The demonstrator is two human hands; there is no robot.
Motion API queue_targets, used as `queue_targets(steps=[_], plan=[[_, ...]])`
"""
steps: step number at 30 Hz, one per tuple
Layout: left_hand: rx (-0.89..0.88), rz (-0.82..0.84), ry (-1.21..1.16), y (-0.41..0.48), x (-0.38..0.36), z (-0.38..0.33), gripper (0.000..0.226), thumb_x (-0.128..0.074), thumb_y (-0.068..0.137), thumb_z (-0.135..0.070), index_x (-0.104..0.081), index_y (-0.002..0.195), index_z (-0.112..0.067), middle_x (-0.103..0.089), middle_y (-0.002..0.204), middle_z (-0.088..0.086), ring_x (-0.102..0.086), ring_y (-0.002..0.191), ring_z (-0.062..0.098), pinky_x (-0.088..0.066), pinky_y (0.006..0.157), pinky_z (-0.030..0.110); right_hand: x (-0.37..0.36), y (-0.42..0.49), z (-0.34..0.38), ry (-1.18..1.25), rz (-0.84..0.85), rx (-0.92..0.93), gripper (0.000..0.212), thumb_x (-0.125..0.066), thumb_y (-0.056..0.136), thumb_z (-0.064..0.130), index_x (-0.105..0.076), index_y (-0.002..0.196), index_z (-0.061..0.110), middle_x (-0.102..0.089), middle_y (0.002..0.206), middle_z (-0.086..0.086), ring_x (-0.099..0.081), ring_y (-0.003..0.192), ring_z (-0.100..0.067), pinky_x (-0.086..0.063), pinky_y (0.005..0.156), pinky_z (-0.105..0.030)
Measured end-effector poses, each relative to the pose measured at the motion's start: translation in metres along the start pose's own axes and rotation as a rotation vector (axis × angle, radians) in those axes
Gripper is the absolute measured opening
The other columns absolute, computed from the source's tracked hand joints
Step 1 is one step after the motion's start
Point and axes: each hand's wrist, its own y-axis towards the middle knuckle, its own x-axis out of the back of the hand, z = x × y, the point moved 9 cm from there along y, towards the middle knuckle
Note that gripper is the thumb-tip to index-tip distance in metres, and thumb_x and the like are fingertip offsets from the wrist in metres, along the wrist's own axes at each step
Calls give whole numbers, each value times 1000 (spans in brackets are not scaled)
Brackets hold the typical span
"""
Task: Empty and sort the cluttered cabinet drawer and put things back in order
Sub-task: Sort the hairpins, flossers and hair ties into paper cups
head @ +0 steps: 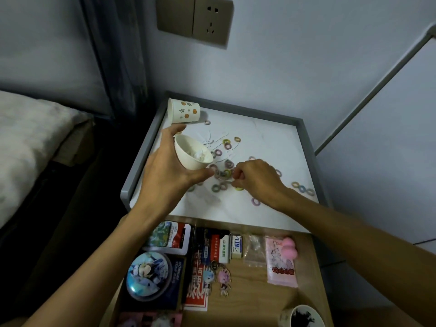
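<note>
— How far along would you say they are?

— Past halfway, I'd judge. The drawer stands open on the near side, and what's in it lies in rows: a round tin at the left, erasers in the middle, a pink packet to the right. What's left is on the surface above it. The little coloured rings lie loose across the middle and off to the right, with some thin white sticks on the far side.

— And the hands?

— The left hand holds a white cup over the left part of the surface, its fingers curled round the wall, thumb on the near side. On the right hand the fingers are bunched, pinching a small piece out of the heap. Ring or stick, I can't tell.

— Which way is the cup facing?

— Tipped. Its axis leans, base down, mouth up and to the right, toward the rings, with something white inside. The patterned cup in the far left corner lies on its side, its length running left to right, mouth to the left.
</note>
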Motion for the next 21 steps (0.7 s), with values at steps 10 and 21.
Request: queue_targets(steps=[10,21], plan=[[32,23,32,-2,-7,3,95,-92,58,-37,-35,134,-42,-57,119,-3,-60,105,28,-56,76,57,-1,18,-22,-50,220,-87,19,-71,86,17,-72,105,16,-70,109,-8,-63,99,-24,-50,83,-30],[36,23,50,-1,-7,0,95,-92,59,-35,-36,136,-38,-56,119,-5,-58,107,28,-55,81,56,8,7,-26,-62,218,-13,28,-78,82,23,-71,107,14,-59,103,0,-60,93,-18,-53,86,-32]])
